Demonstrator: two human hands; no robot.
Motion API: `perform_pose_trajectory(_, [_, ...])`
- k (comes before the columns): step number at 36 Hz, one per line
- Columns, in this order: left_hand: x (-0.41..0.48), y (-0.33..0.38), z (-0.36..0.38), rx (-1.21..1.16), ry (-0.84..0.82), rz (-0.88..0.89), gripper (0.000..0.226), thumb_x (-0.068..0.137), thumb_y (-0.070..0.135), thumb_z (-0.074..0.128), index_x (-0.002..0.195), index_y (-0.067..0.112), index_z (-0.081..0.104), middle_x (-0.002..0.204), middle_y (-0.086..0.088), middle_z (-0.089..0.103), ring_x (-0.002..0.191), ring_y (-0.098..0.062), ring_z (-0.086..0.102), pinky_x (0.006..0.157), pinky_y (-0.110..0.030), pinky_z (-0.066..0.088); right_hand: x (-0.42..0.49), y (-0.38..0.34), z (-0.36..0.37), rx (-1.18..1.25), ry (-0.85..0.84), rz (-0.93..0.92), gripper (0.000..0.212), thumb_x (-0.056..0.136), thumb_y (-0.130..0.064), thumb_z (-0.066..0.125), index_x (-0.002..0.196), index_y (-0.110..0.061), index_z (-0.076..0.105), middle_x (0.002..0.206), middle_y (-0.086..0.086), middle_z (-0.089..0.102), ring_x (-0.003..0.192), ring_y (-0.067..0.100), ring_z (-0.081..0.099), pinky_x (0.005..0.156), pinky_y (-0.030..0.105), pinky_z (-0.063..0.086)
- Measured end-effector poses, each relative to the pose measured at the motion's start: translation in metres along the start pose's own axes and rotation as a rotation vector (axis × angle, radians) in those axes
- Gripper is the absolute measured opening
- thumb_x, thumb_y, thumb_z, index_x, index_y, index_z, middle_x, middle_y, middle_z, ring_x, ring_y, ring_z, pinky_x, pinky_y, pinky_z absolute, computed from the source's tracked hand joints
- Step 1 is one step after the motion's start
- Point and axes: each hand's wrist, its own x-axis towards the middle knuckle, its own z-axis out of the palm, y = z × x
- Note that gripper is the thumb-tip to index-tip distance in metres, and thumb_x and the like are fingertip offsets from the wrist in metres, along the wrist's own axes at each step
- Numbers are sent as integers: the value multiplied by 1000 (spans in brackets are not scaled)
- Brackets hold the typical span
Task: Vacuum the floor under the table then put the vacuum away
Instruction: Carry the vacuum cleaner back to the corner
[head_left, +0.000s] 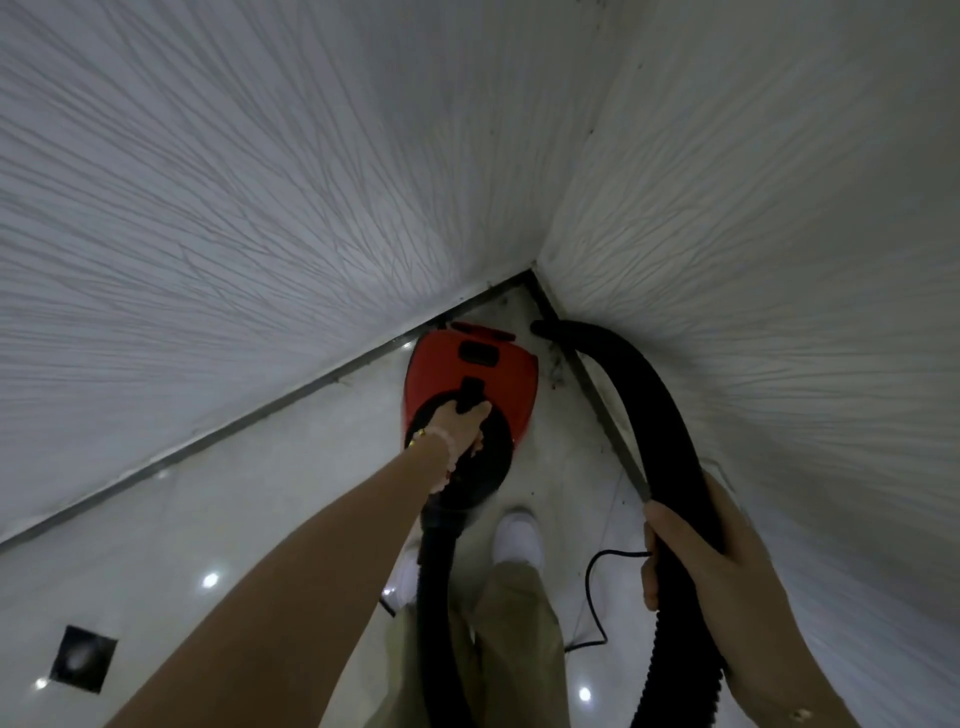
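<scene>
A red and black vacuum cleaner (470, 376) sits low in the corner where two white textured walls meet. My left hand (460, 428) grips its black carry handle from above. Its thick black hose (634, 395) arcs up along the right wall, with the open end (543, 328) pointing into the corner. My right hand (691, 551) is wrapped around the hose lower down. A second stretch of hose (439, 597) runs from the vacuum's rear down past my legs.
A thin black power cord (592, 587) loops on the glossy pale floor (234, 493) by my white shoes (519, 535). A dark square floor drain (83, 659) lies at the lower left. Dust and debris line the dark skirting (587, 379) at the corner.
</scene>
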Motion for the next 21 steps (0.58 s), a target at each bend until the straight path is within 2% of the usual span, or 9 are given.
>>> perform_pose_trajectory(3, [0,-2,2,-73,18,5,33,95,36,51,72,12,51,61,-5,52,55,-19,48,72,-34,45,0,-7,-2,-54,-13,-46,35,89,-11,58,123,-19,55,61,7,57,42,22,51,39,25,45])
perform_pose_trajectory(8, [0,-10,6,-274,63,-19,35,93,35,55,67,12,54,59,-5,53,54,-20,49,70,-34,44,1,-16,-4,-91,-49,-67,37,89,-9,58,123,-24,56,64,10,56,42,23,50,41,30,46])
perform_pose_trajectory(12, [-2,-17,4,-541,99,-83,25,95,31,54,77,13,54,62,-3,51,54,-16,48,54,-27,44,3,-23,-3,-182,-87,-106,44,88,-11,60,127,-31,53,62,7,57,44,23,51,43,30,47])
perform_pose_trajectory(17, [-3,-32,-5,-804,208,-135,29,95,30,54,72,12,52,62,-4,49,52,-17,47,52,-27,43,9,-34,5,-318,-143,-182,49,89,-8,59,132,-30,49,60,-7,61,41,18,53,41,23,48])
perform_pose_trajectory(21, [5,-44,-24,-1017,328,-172,31,94,30,55,68,14,50,48,0,49,37,-13,49,41,-18,44,14,-41,12,-388,-176,-209,50,88,-10,60,131,-33,49,61,-11,63,42,16,54,42,21,48])
